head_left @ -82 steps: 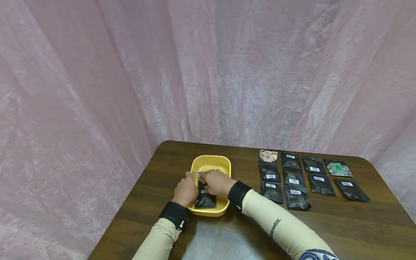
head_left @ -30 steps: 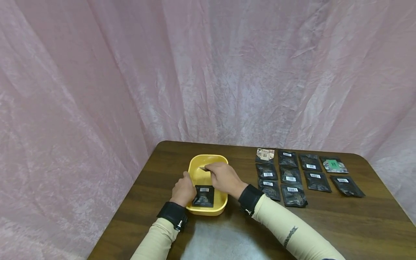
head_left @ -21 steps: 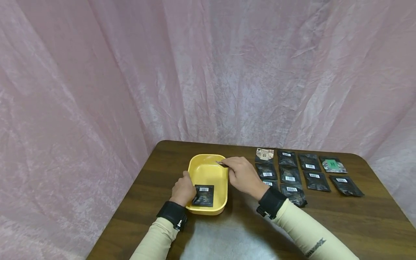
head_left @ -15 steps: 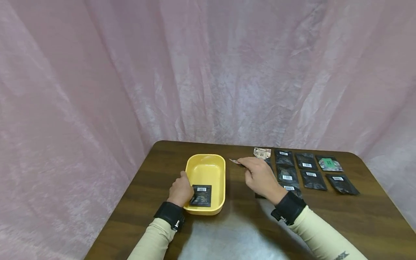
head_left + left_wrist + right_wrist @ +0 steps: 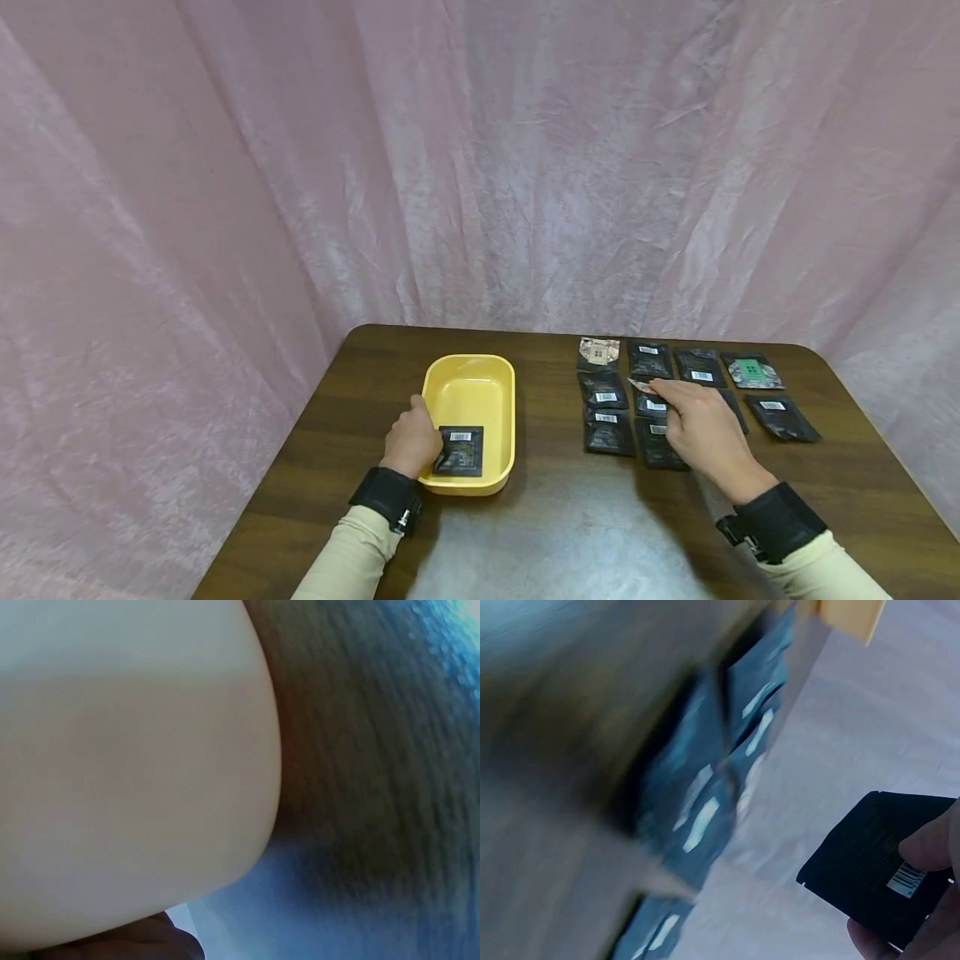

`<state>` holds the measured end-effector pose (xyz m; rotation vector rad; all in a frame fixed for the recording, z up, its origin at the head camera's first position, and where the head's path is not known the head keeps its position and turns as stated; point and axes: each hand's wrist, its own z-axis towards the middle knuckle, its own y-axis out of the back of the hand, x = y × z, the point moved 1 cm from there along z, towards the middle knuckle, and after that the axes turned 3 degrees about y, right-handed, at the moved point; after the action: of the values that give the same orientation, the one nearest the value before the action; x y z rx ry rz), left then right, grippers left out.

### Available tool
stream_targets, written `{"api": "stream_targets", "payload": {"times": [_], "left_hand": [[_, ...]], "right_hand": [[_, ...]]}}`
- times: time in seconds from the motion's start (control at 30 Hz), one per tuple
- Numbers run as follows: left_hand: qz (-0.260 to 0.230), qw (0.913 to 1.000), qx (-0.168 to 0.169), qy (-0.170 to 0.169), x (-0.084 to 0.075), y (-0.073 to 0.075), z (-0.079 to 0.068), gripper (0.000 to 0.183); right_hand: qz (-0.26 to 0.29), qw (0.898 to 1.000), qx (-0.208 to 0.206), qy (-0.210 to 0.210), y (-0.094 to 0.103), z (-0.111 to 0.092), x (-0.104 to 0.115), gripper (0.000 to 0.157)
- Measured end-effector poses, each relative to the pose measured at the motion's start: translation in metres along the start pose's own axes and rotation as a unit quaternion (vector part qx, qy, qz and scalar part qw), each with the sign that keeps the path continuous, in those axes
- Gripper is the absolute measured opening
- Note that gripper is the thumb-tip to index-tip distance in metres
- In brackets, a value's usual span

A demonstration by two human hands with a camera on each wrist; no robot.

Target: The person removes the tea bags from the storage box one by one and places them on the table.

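My right hand (image 5: 705,425) pinches a flat black sachet (image 5: 870,862) between thumb and fingers; its barcode label shows in the right wrist view. In the head view that hand is over the rows of sachets on the right, partly covering some. On the left, a yellow plastic tray (image 5: 508,417) stands with one black sachet (image 5: 461,452) lying near its front, barcode up. My left hand (image 5: 412,442) grips the tray's left rim, its fingers curled over the edge. Only a blurred palm and a bit of finger appear in the left wrist view.
Several black sachets (image 5: 608,431) lie in rows at the right of the brown wooden table (image 5: 555,517). One shows a green label (image 5: 750,372), another a beige one (image 5: 598,352). A pink curtain (image 5: 480,167) hangs behind the table's far edge.
My right hand has lifted a sachet out of the yellow tray and carried it right, over the rows. My left hand has stayed at the tray's left rim.
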<state>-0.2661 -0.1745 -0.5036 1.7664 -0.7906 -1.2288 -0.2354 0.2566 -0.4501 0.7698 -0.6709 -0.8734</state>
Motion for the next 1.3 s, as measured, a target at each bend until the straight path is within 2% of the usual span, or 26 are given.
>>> {"api": "stream_targets", "payload": {"times": [0.2,0.43,0.63,0.87,1.13,1.3], "left_hand": [[-0.002,1.0000,0.007,0.001,0.000,0.001,-0.001,0.057],[-0.004,1.0000,0.008,-0.002,0.001,0.009,-0.002,0.056],[-0.005,0.9999,0.014,-0.002,-0.001,0.008,-0.001,0.056],[-0.006,0.9997,0.023,0.012,-0.002,0.005,-0.001,0.059],[-0.009,0.9997,0.023,0.006,-0.001,0.006,0.000,0.060],[-0.011,0.9995,0.028,0.010,0.000,0.004,0.000,0.062]], "right_hand": [[-0.028,0.999,0.015,-0.039,0.009,-0.028,-0.024,0.046],[-0.063,0.996,0.032,-0.057,0.014,-0.045,-0.039,0.045],[-0.081,0.988,0.090,-0.092,0.018,-0.060,-0.046,0.042],[-0.083,0.972,0.183,-0.120,0.015,-0.074,-0.053,0.043],[-0.083,0.966,0.217,-0.112,0.010,-0.079,-0.060,0.047],[-0.059,0.956,0.255,-0.131,0.007,-0.079,-0.062,0.054]]}}
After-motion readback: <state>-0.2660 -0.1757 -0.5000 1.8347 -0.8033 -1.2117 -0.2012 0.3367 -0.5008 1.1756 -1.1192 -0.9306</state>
